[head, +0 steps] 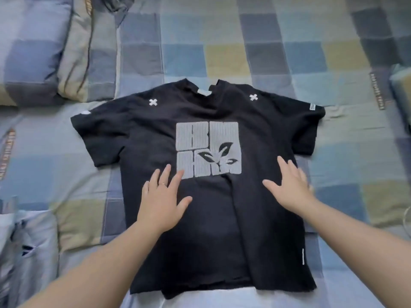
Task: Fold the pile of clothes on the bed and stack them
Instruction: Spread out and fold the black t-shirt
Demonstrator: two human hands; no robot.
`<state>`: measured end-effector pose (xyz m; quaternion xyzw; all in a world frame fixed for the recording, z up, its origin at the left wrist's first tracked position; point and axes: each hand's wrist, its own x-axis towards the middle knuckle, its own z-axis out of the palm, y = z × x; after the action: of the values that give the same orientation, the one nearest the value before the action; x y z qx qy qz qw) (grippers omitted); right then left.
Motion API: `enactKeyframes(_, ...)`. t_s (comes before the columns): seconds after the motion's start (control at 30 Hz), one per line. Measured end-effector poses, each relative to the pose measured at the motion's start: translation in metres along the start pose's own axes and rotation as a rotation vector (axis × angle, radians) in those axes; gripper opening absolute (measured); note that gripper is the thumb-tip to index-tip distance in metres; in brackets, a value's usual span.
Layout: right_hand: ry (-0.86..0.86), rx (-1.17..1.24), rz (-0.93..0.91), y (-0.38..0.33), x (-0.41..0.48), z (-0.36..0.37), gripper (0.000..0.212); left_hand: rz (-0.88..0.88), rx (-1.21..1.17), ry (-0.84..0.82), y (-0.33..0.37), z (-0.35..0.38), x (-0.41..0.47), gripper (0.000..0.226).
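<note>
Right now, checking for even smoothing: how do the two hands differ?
The left hand wears a ring and touches the grey print; the right hand shows no ring and lies beside the print. The right hand looks blurred, the left sharp. Both lie flat on the black T-shirt.

Chest print: on the black T-shirt [200, 218], a grey square print [208, 150] of blocky letters; the top row looks like "BM", the lower row is unclear, and a dark leafy sprig crosses it.
Shoulders: a white cross [153, 102] on one, a second white cross [253, 97] on the other.
Neck label [204, 92]: white, nothing readable.
Sleeve label [313, 106]: grey, on the sleeve to the person's right, writing too small to read.
Hem tag [303, 256]: vertical white lettering, unreadable.
Bedsheet [222, 41]: a brown strip [377, 92] and another brown strip [6, 150] carry capital letters, too blurred to read.
</note>
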<state>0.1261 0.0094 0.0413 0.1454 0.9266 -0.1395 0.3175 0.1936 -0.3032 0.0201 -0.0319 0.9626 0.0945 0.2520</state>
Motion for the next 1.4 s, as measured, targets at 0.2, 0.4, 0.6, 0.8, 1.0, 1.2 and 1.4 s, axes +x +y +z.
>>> enactKeyframes(0.2,-0.067,0.07,0.177,0.107,-0.011,0.059,0.094,0.186,0.029,-0.151,0.05,0.08,-0.056,0.087)
enactKeyframes(0.4,-0.088,0.195,0.145,0.167,-0.027,0.097,0.049,0.371,0.013,-0.231,0.127,0.153,-0.094,0.087)
enactKeyframes(0.6,-0.119,0.274,0.002,0.189,-0.023,0.111,0.029,0.27,0.081,-0.141,0.189,0.2,-0.104,0.095)
enactKeyframes(0.8,0.025,0.28,0.153,0.238,-0.017,0.097,0.035,0.151,0.04,0.006,0.217,0.209,-0.114,0.086)
enactKeyframes(1.0,-0.078,0.442,0.155,0.233,-0.031,0.101,0.024,0.196,0.056,0.047,0.212,0.211,-0.101,0.046)
enactKeyframes(1.2,-0.068,0.395,0.288,0.253,-0.038,0.103,0.034,0.211,-0.03,-0.205,0.216,0.202,-0.106,0.02)
enactKeyframes(1.4,0.041,0.18,0.099,0.235,-0.077,0.099,0.049,0.187,0.063,-0.218,0.195,0.174,-0.122,0.025)
